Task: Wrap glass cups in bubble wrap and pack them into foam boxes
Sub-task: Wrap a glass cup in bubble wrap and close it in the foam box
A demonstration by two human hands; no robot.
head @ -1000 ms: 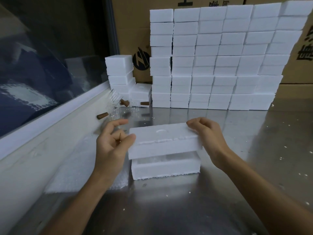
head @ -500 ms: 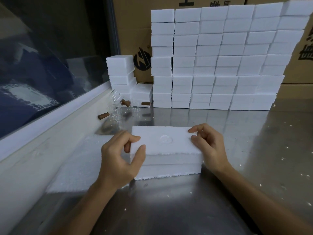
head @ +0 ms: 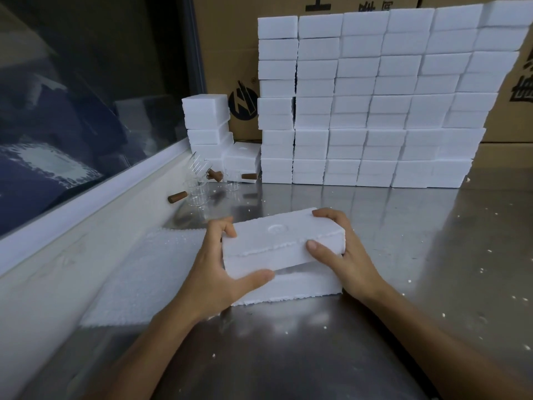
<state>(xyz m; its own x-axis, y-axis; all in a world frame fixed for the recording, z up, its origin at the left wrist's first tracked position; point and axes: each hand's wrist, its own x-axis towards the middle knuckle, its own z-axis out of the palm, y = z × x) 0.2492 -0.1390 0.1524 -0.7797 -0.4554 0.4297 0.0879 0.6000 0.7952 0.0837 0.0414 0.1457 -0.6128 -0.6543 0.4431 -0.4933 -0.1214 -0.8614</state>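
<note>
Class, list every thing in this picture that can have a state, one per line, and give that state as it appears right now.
Foam box: closed, lid on, gripped at both ends, tilted, over another foam piece.
Left hand: gripping the box's left end.
Right hand: gripping the box's right end.
Glass cups: unwrapped, by the window ledge.
Bubble wrap: spread flat on the table.
Stacked foam boxes: closed, piled against cartons.

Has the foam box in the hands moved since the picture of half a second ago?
Yes. The foam box is lifted and tilted: its left end is off the steel table, and both hands grip it.
</note>
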